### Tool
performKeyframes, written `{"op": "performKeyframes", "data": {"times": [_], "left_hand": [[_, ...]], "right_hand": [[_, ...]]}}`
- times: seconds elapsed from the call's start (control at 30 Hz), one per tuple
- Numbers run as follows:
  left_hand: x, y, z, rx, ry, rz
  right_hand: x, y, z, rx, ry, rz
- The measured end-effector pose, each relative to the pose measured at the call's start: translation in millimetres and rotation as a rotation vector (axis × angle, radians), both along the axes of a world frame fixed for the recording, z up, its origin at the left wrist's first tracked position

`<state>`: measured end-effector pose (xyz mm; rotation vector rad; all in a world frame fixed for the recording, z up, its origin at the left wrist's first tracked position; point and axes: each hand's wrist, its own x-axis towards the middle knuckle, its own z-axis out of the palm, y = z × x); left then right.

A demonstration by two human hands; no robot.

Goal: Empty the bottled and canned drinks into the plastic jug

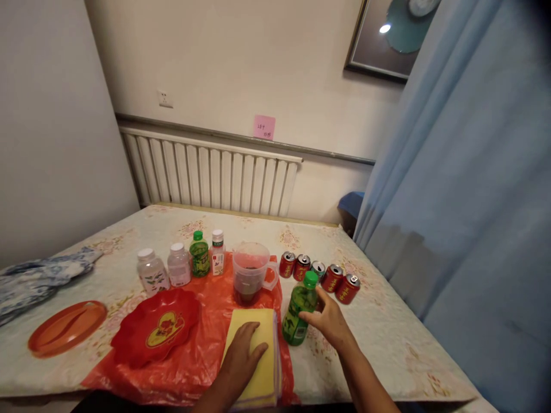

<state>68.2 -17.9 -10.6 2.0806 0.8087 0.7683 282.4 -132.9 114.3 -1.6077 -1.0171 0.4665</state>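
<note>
My left hand (241,355) lies flat, fingers stretched out, on a folded yellow cloth (257,353) at the table's near edge. My right hand (329,318) is at the right side of a green bottle with a green cap (300,312), fingers curled against it; the bottle leans slightly left. Just behind the cloth stands a clear measuring jug (250,274) with dark liquid at its bottom. Both cloth and jug rest on a red plastic bag (202,344).
Several red cans (331,278) line up right of the jug. Behind the bag stand two clear jars (166,269), a small green bottle (199,254) and a white-capped bottle (217,252). A red dish (157,328), an orange tray (66,328), a radiator (210,172) and a blue curtain (465,201) surround the table.
</note>
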Motion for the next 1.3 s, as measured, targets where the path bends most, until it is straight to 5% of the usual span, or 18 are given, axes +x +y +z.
{"op": "performKeyframes", "data": {"times": [0.13,0.3,0.8,1.3], "left_hand": [[-3.5,14.2,-33.2,0.271,0.102,0.042],[-4.3,12.9,-55.4,0.540,0.215,0.076],[-4.7,10.9,-62.2,0.592,0.272,0.102],[-5.3,11.0,-69.6,0.601,0.293,0.108]], "right_hand": [[31.8,12.2,-5.2,0.001,-0.117,-0.197],[61.9,36.5,-15.1,0.048,-0.210,-0.314],[77.3,124.4,-51.7,0.002,-0.184,-0.335],[76.1,143.7,-72.3,0.003,-0.197,-0.333]]}}
